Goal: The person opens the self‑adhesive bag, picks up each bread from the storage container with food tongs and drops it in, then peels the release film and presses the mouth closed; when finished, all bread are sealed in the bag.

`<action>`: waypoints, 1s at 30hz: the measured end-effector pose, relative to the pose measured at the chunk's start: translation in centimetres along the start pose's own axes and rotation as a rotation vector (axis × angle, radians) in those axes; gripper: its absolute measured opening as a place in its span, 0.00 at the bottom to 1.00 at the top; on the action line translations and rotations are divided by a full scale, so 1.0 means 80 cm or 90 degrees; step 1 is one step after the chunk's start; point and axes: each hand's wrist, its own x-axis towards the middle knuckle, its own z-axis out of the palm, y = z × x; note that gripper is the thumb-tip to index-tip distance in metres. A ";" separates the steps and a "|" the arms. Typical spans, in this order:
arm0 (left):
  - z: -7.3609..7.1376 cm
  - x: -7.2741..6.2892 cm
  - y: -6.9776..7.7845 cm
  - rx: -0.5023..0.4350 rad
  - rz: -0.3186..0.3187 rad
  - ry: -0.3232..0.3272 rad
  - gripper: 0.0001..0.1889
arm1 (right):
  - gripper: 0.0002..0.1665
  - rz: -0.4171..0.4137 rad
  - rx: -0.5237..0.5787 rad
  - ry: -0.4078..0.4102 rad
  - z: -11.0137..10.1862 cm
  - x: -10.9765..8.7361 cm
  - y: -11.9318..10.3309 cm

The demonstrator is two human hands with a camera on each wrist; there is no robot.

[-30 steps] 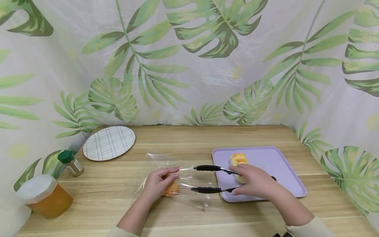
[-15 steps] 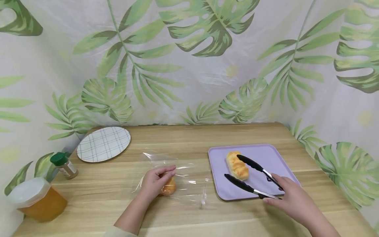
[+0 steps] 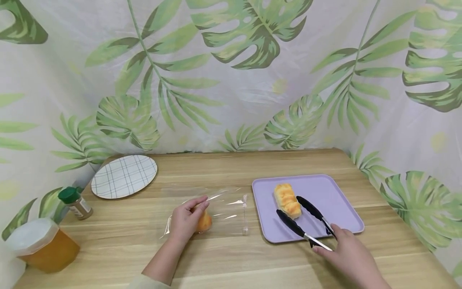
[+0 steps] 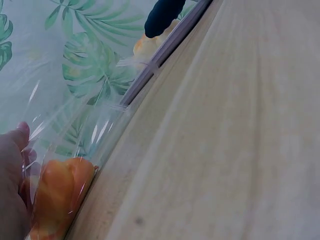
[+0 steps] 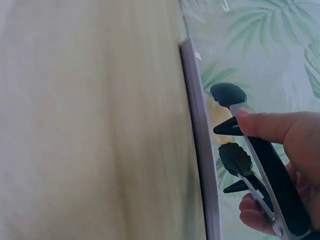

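My left hand [image 3: 185,220] pinches the upper film of a clear plastic bag [image 3: 227,216] lying on the table. Inside the bag, partly hidden by that hand, is an orange-brown bread roll [image 3: 204,221]; the left wrist view shows this roll [image 4: 60,192] close beside the fingers. My right hand [image 3: 348,251] grips black-tipped tongs [image 3: 306,224] with their arms spread. The tong tips stand on either side of the near end of a second golden bread roll [image 3: 287,200], which lies on a lilac tray [image 3: 335,192].
At the left, a plaid oval plate [image 3: 124,176] lies at the back. A green-capped spice jar [image 3: 75,202] and an orange tub with a whitish lid [image 3: 43,245] stand in front of it. A leaf-patterned cloth [image 3: 231,80] hangs behind the wooden table [image 3: 223,261].
My right hand has drawn the tongs from the bag's mouth back to the right, over the tray, and their tips now flank the roll there. The left hand keeps hold of the bag, whose film has settled lower.
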 end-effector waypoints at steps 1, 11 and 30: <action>0.000 0.000 0.000 -0.003 0.005 0.000 0.12 | 0.61 0.004 -0.001 -0.003 0.001 0.001 -0.001; 0.000 0.000 0.001 0.004 0.042 -0.004 0.11 | 0.55 0.018 -0.003 0.019 0.000 -0.001 0.001; -0.003 -0.003 -0.002 -0.014 0.058 -0.046 0.13 | 0.42 -0.064 0.055 0.089 -0.015 -0.003 0.028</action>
